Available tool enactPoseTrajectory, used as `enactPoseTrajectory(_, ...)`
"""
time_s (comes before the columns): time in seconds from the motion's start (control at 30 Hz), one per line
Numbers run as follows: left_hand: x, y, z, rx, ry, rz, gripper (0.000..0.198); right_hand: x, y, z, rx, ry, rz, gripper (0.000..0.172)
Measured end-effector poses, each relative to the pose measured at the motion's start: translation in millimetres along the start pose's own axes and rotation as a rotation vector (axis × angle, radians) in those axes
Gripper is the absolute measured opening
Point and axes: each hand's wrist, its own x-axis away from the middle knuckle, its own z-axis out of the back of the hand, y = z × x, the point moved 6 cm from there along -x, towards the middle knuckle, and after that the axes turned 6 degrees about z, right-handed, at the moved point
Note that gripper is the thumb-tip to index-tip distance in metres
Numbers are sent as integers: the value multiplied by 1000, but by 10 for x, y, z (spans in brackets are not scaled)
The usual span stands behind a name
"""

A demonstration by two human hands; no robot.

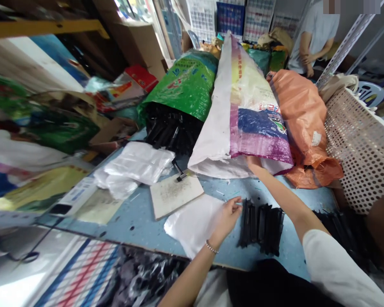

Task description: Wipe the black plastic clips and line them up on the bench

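My left hand (228,216) hovers over a white plastic bag (192,221) lying on the blue table (134,217). Its fingers are loosely bent and slightly apart, with nothing visible in them. Close to its fingertips, flat black strips (270,228) lie side by side in small bundles. My right hand (252,163) reaches into the mouth of a white, purple and yellow woven sack (259,123), so its fingers are hidden. Left of that, a green sack (188,85) lies with many black strip-like pieces (169,130) spilling from its mouth.
A pale board (177,194) carries a small black piece (181,175). Beside it lie stacked clear plastic bags (141,162) and a flat scale-like device (73,196). An orange sack (302,119) and a perforated basket (360,149) border the right. Another person (316,38) stands behind.
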Motion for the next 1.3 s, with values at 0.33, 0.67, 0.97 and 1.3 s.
enactPoseTrajectory(0.33,-42,536,54,895,-129,110,63,1956,-403,-93,-539,269,502,18)
enactPoseTrajectory(0.67,597,851,-226,470,-236,163,50,2069,-492,529,-471,297,363,46)
enactPoseTrajectory(0.97,494,925,-6,502,-11,101,54,2202,-738,82,-663,-49,360,49)
enactPoseTrajectory(1.3,278,325,129,310,217,80,58,2005,-617,-123,-384,-248,332,47)
